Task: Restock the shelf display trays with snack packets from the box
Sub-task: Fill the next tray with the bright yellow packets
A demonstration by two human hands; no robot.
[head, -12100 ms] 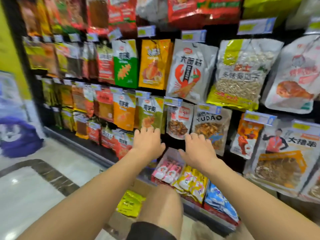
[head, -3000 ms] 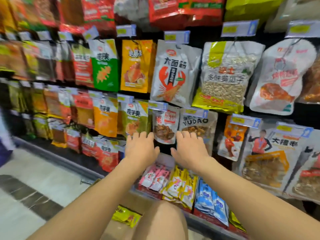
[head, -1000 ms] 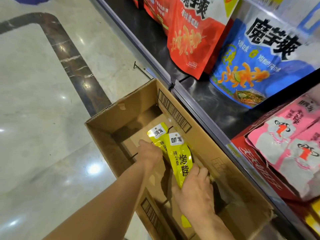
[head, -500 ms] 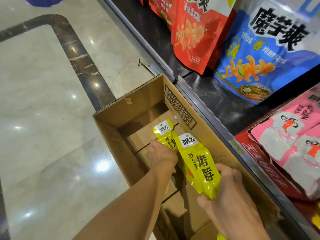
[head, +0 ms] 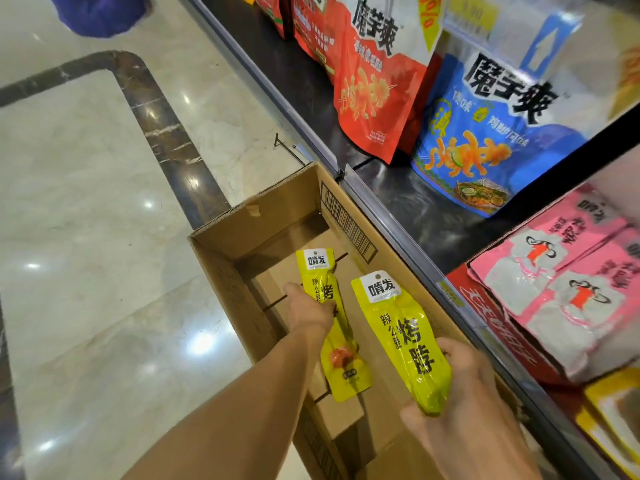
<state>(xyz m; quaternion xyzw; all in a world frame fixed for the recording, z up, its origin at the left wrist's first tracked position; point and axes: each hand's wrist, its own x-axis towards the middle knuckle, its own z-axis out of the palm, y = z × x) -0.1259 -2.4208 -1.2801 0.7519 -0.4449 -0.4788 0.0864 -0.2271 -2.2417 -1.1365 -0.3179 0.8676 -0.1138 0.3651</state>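
An open cardboard box (head: 221,258) stands on the floor against the shelf base. My left hand (head: 310,311) grips one yellow snack packet (head: 341,362) by its middle, low inside the box. My right hand (head: 460,382) holds a second yellow packet (head: 398,327) by its lower end, lifted above the box's right side. A red display tray (head: 485,306) with pink packets (head: 568,282) sits on the bottom shelf at the right. Another tray with yellow packets (head: 613,420) shows at the lower right edge.
A metal shelf rail (head: 388,220) runs diagonally between box and shelf. Large red (head: 374,98) and blue (head: 485,140) snack bags hang above the dark shelf. A wire hook (head: 287,148) lies on the glossy marble floor (head: 86,237) at the left.
Both hands have risen with a yellow packet each; the right hand's packet has come up and apart from the left one. A few seconds ago both hands were at the shelf trays.
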